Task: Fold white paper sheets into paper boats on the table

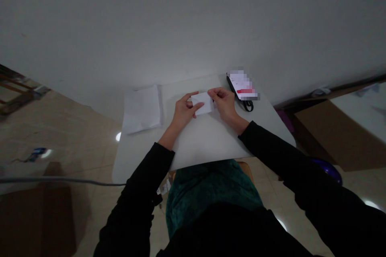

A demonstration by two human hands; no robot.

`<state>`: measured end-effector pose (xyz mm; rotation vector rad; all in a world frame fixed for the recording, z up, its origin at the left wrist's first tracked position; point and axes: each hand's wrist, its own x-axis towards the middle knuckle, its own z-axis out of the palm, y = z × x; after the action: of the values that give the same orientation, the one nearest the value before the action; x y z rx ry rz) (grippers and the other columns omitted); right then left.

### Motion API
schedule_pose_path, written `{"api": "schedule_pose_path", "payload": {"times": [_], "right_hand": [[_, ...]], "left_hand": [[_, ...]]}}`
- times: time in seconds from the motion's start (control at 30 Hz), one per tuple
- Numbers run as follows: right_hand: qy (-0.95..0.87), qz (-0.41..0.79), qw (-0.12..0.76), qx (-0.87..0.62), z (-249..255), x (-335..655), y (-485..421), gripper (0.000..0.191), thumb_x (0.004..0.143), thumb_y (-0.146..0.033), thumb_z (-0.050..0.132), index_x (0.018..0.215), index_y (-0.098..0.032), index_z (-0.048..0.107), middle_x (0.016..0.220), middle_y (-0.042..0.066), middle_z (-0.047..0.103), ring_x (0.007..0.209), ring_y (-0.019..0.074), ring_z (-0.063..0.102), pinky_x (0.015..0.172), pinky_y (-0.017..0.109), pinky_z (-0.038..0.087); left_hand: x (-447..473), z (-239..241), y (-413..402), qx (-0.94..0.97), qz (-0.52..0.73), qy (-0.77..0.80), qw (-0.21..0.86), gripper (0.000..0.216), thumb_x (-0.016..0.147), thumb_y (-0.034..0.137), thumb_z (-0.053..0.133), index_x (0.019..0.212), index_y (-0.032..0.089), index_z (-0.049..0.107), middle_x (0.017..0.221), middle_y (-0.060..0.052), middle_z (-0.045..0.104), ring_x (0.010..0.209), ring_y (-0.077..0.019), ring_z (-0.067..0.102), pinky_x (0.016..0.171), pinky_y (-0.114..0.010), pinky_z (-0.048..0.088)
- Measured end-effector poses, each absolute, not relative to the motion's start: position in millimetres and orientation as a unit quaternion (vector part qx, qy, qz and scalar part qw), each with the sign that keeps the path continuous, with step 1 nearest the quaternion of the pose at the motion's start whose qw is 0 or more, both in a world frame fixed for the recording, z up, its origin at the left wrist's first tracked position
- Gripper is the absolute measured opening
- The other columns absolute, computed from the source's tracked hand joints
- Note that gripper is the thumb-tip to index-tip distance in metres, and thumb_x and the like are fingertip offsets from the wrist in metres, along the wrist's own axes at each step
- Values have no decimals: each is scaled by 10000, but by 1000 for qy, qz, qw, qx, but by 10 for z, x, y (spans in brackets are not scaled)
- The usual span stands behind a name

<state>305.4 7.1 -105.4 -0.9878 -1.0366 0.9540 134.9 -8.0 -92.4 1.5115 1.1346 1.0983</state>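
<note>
A small folded piece of white paper [202,103] is held between both hands over the white table. My left hand [183,109] grips its left side, the thumb lying across the front and the other fingers behind. At the upper right corner, my right hand [223,101] pinches the paper between thumb and fingertips. Faint crease lines run across the paper's face. To the left of my hands lies a stack of white paper sheets [142,109]. Just beyond my right hand is a phone [241,84] with a lit, partly blurred screen and a black strap.
The white table [211,144] stands against a grey wall [181,28]. A cable [75,180] crosses at the lower left, above a brown box [57,217]. Another cardboard box [340,132] and a purple-blue round object [327,170] are at the right.
</note>
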Motion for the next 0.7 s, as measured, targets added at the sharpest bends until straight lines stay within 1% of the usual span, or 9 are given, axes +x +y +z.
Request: {"api": "schedule_pose_path", "payload": {"times": [0.07, 0.13, 0.23, 0.3, 0.37, 0.43, 0.5, 0.57, 0.7], "right_hand": [[-464, 452, 634, -423, -1063, 3038, 68, 365, 703, -524, 831, 824, -198, 719, 745, 7, 710, 655, 125, 601, 593, 259, 469], [-497, 491, 589, -406, -1071, 3013, 48, 460, 673, -600, 843, 846, -189, 728, 762, 20, 734, 649, 136, 637, 579, 260, 499], [-538, 527, 532, -387, -1060, 2977, -3, 537, 669, -685, 818, 763, -166, 713, 635, 27, 709, 530, 134, 628, 520, 262, 511], [-535, 530, 537, -381, -1030, 2964, -37, 554, 683, -707, 800, 732, -164, 700, 581, 27, 692, 470, 128, 615, 491, 259, 515], [-519, 525, 559, -377, -987, 2964, -64, 553, 680, -711, 802, 707, -172, 682, 587, 32, 703, 470, 132, 636, 488, 256, 537], [-500, 521, 577, -381, -948, 2971, -78, 553, 668, -711, 812, 662, -188, 635, 598, 35, 713, 490, 140, 664, 503, 256, 567], [-483, 523, 585, -388, -931, 2975, -81, 576, 644, -711, 829, 621, -202, 562, 600, 38, 718, 491, 146, 676, 492, 252, 574], [-471, 536, 582, -390, -938, 2968, -78, 599, 629, -724, 830, 627, -209, 526, 614, 43, 727, 480, 144, 678, 459, 239, 558], [-472, 548, 575, -382, -978, 2944, -70, 624, 648, -787, 767, 687, -212, 529, 583, 12, 700, 440, 123, 650, 396, 210, 498]], "left_hand": [[1356, -922, -83, 598, 467, 464, 456, 605, 764, 359, 829, 1298, 144, 641, 575, 64, 661, 386, -62, 506, 398, -175, 429], [1360, -916, -87, 586, 497, 471, 433, 585, 765, 342, 834, 1284, 155, 640, 549, 70, 655, 389, -72, 536, 403, -172, 431], [1372, -897, -92, 552, 556, 488, 386, 568, 764, 329, 838, 1269, 183, 624, 587, 67, 686, 396, -72, 554, 404, -166, 431], [1385, -887, -92, 523, 592, 494, 364, 461, 770, 373, 831, 1148, 184, 646, 586, 68, 678, 385, -67, 539, 387, -165, 414], [1400, -887, -91, 521, 593, 492, 367, 358, 798, 474, 798, 945, 178, 658, 534, 64, 633, 367, -64, 513, 368, -167, 387], [1412, -897, -93, 551, 556, 482, 395, 431, 821, 582, 747, 742, 177, 622, 488, 45, 593, 355, -60, 490, 360, -171, 366], [1420, -911, -99, 579, 518, 471, 418, 515, 823, 639, 724, 639, 181, 580, 485, 25, 592, 358, -58, 484, 366, -176, 368], [1419, -922, -106, 589, 512, 465, 417, 540, 829, 646, 718, 603, 183, 559, 486, 19, 590, 369, -58, 484, 379, -177, 374], [1381, -925, -104, 608, 505, 467, 397, 555, 870, 644, 677, 587, 186, 544, 468, 24, 570, 371, -57, 475, 394, -181, 376]]}}
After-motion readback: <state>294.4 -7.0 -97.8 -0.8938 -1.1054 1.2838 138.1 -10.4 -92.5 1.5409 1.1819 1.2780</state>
